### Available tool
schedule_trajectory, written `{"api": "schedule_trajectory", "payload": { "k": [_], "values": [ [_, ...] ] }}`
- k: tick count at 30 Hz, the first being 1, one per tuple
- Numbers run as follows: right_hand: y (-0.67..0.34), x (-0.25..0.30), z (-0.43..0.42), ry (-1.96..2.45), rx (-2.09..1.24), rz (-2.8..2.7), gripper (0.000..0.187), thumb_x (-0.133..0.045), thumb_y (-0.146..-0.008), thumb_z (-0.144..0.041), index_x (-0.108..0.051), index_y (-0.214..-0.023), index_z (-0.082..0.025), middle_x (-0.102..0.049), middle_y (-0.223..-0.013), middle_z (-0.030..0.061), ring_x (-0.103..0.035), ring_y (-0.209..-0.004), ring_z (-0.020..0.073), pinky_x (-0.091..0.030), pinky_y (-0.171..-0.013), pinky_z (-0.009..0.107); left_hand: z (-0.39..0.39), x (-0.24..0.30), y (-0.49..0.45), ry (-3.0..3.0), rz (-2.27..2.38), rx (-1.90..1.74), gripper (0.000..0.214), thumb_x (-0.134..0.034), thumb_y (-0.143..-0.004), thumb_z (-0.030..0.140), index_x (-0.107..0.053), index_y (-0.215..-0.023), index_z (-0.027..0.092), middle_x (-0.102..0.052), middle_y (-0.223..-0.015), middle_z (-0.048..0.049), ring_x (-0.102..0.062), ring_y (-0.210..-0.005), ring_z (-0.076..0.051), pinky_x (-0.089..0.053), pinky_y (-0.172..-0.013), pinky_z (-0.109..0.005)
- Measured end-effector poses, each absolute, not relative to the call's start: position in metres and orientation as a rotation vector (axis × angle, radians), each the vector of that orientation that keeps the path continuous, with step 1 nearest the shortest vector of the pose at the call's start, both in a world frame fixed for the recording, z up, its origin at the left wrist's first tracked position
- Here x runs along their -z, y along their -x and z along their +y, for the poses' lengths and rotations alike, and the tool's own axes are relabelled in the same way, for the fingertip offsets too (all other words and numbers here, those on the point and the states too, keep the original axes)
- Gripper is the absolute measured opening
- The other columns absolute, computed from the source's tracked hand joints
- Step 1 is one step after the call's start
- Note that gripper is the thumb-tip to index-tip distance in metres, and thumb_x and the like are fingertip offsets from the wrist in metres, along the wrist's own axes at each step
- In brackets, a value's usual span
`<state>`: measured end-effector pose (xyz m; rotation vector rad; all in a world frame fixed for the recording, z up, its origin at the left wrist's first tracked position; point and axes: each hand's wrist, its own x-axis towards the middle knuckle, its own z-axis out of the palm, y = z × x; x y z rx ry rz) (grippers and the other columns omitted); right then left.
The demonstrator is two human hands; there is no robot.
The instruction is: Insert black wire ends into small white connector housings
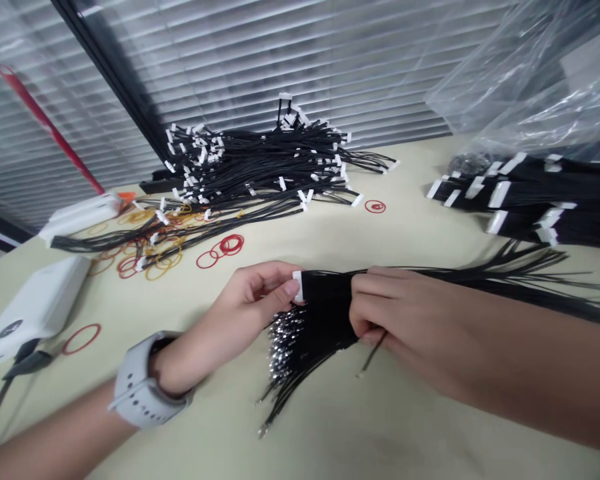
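My left hand (265, 291) pinches a white connector (298, 287) between thumb and fingers. From this connector black wires run to the right. Below it fan out many loose black wires (313, 337) with shiny metal terminals (284, 343) at their ends. My right hand (380, 300) is closed, palm down, over the wires to the right of the connector. A short single wire end (373, 353) sticks out below its fingers. Behind my right wrist the wires trail off to the right (510, 267). What lies inside my right fist is hidden.
A heap of black cables with white connectors (265, 160) lies at the back. Red rubber bands (230, 245) and yellow ones are scattered at left, near a white box (40, 303) with a cord. More cable bundles (555, 190) and clear plastic film (535, 87) are at right.
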<state>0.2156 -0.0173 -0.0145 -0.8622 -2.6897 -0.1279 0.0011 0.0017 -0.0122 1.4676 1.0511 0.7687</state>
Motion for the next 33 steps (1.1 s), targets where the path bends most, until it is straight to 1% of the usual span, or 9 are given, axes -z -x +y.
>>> {"api": "schedule_trajectory", "payload": {
  "k": [4,11,13,16,19,22,25,29,33],
  "values": [
    [-0.191,0.012,-0.031,0.706,0.188,-2.650,0.019,-0.044,-0.071,-0.001,-0.055,-0.075,-0.016,-0.054,-0.078,0.0030,-0.047,-0.076,0.0166,-0.039,-0.076,0.030,0.000,0.011,-0.003,-1.439,1.037,-0.798,0.009,-0.057,-0.080,0.022,-0.062,-0.081,0.014,-0.058,-0.066,0.0010,-0.052,-0.063,-0.009,-0.041,-0.058,-0.020],
    [-0.176,0.033,-0.037,0.752,-0.026,-2.621,0.017,-0.044,-0.078,-0.006,-0.055,-0.088,-0.015,-0.056,-0.086,0.0045,-0.049,-0.079,0.0186,-0.042,-0.075,0.037,0.002,0.012,-0.003,-1.426,1.035,-0.799,0.012,-0.058,-0.079,0.024,-0.063,-0.083,0.014,-0.060,-0.068,0.0000,-0.054,-0.066,-0.011,-0.042,-0.062,-0.021],
    [-0.182,0.031,-0.032,0.788,-0.122,-2.594,0.014,-0.047,-0.080,-0.011,-0.054,-0.091,-0.017,-0.056,-0.090,0.0034,-0.049,-0.083,0.0180,-0.042,-0.077,0.036,0.001,0.012,-0.003,-1.419,1.019,-0.796,0.012,-0.057,-0.080,0.022,-0.063,-0.087,0.015,-0.061,-0.069,0.0001,-0.054,-0.066,-0.010,-0.042,-0.061,-0.021],
    [-0.194,0.021,-0.023,0.761,-0.136,-2.597,0.020,-0.051,-0.080,-0.013,-0.054,-0.098,-0.018,-0.056,-0.096,0.0027,-0.050,-0.089,0.0164,-0.042,-0.081,0.032,0.001,0.011,-0.003,-1.433,1.013,-0.782,0.013,-0.054,-0.081,0.020,-0.063,-0.090,0.015,-0.062,-0.072,-0.0007,-0.055,-0.068,-0.011,-0.042,-0.062,-0.021],
    [-0.204,0.014,-0.014,0.810,0.037,-2.650,0.029,-0.054,-0.068,-0.003,-0.058,-0.092,-0.018,-0.058,-0.089,0.0025,-0.052,-0.082,0.0172,-0.045,-0.075,0.033,0.000,0.011,-0.003,-1.469,1.035,-0.781,0.012,-0.054,-0.081,0.020,-0.064,-0.085,0.015,-0.061,-0.071,-0.0003,-0.053,-0.066,-0.010,-0.041,-0.061,-0.020],
    [-0.207,0.013,-0.013,0.813,0.159,-2.678,0.024,-0.054,-0.059,-0.002,-0.061,-0.077,-0.017,-0.058,-0.073,0.0027,-0.051,-0.068,0.0178,-0.046,-0.059,0.032,0.001,0.010,-0.003,-1.488,1.041,-0.777,0.012,-0.053,-0.082,0.020,-0.064,-0.080,0.015,-0.060,-0.069,0.0006,-0.052,-0.065,-0.009,-0.040,-0.061,-0.020],
    [-0.201,0.014,-0.019,0.700,0.174,-2.634,0.020,-0.052,-0.062,-0.002,-0.062,-0.074,-0.015,-0.058,-0.069,0.0034,-0.052,-0.067,0.0173,-0.047,-0.059,0.031,0.002,0.011,-0.003,-1.483,1.049,-0.766,0.013,-0.052,-0.083,0.019,-0.064,-0.088,0.015,-0.062,-0.072,0.0001,-0.053,-0.067,-0.009,-0.040,-0.063,-0.020],
    [-0.189,0.021,-0.029,0.615,0.098,-2.624,0.022,-0.046,-0.069,0.000,-0.061,-0.077,-0.015,-0.060,-0.077,0.0040,-0.054,-0.073,0.0153,-0.048,-0.066,0.028,0.001,0.010,-0.003,-1.484,1.080,-0.747,0.017,-0.052,-0.083,0.020,-0.063,-0.095,0.013,-0.064,-0.078,-0.0029,-0.054,-0.071,-0.011,-0.041,-0.064,-0.021],
    [-0.183,0.029,-0.029,0.655,0.104,-2.693,0.025,-0.047,-0.068,0.002,-0.059,-0.081,-0.015,-0.060,-0.084,0.0047,-0.055,-0.078,0.0160,-0.048,-0.066,0.029,0.001,0.010,-0.004,-1.475,1.099,-0.750,0.018,-0.053,-0.083,0.021,-0.063,-0.096,0.013,-0.065,-0.080,-0.0042,-0.055,-0.072,-0.012,-0.042,-0.066,-0.022]
  ]
}}
